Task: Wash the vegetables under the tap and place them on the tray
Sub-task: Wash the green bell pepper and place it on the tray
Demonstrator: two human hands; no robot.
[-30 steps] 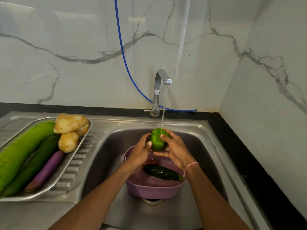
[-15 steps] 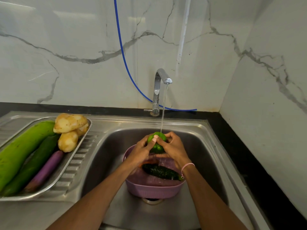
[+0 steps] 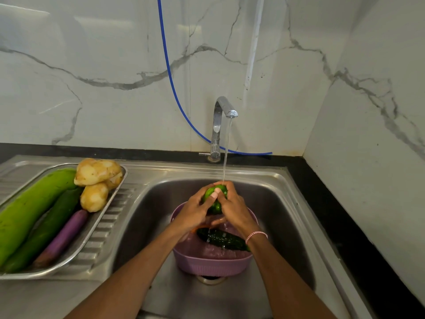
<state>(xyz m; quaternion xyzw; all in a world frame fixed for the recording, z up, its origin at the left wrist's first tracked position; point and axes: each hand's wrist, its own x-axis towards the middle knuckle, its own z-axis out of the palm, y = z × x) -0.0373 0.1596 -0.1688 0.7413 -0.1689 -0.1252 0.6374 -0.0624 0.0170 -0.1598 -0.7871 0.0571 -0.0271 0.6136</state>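
Note:
A green bell pepper (image 3: 215, 207) is under the running tap (image 3: 222, 120), with water falling onto it. My left hand (image 3: 195, 212) grips it from the left and my right hand (image 3: 233, 209) grips it from the right, thumbs meeting on top. Below them a purple colander (image 3: 211, 261) stands in the sink and holds a dark green cucumber (image 3: 222, 241) and something orange, mostly hidden. The steel tray (image 3: 92, 233) on the left drainboard carries a large pale green gourd (image 3: 27, 210), a dark green cucumber (image 3: 46, 229), a purple eggplant (image 3: 62, 238) and potatoes (image 3: 96, 180).
The steel sink (image 3: 276, 203) is set in a black counter (image 3: 322, 203) with marble walls behind and to the right. A blue hose (image 3: 170, 72) hangs down the back wall past the tap. The drain (image 3: 210, 279) shows under the colander.
Both hands closed further around the pepper and dropped a little, so less of it shows. The thumbs now meet on top. The water keeps running.

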